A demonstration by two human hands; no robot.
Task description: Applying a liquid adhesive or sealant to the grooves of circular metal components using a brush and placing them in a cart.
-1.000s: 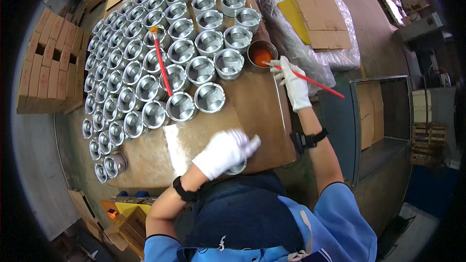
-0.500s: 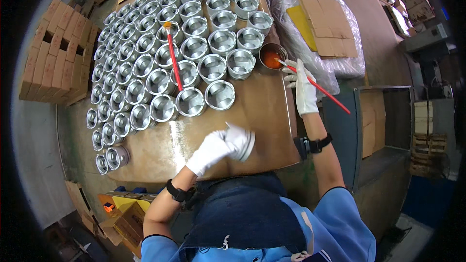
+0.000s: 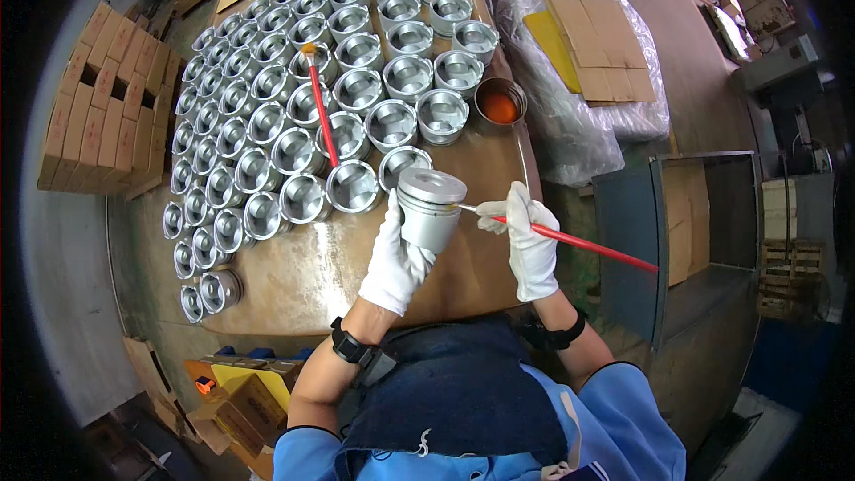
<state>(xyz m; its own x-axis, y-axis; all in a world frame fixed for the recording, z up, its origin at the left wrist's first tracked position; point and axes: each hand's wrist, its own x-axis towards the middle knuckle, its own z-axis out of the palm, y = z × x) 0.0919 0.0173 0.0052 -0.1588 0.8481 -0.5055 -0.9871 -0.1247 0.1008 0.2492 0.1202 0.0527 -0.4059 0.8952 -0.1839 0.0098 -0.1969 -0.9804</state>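
My gloved left hand grips a silver engine piston above the table's near part, its crown with the ring grooves facing up. In my gloved right hand is a red-handled paintbrush, pinched near its ferrule, handle pointing right. The brush tip meets the piston's side at the grooves. Farther off, at the table's right edge, stands a metal can with orange-brown liquid. Rows of similar pistons cover the table's far and left parts. A second red paintbrush lies across their tops.
The brown table ends just before my body. Plastic-wrapped stock with cardboard sheets on it stands to the right, near a grey metal cabinet. Stacked cartons rise at the left; an open cardboard box sits lower left.
My right hand has drawn the paintbrush from the can back to the piston. My left hand has raised the piston and turned it crown up.
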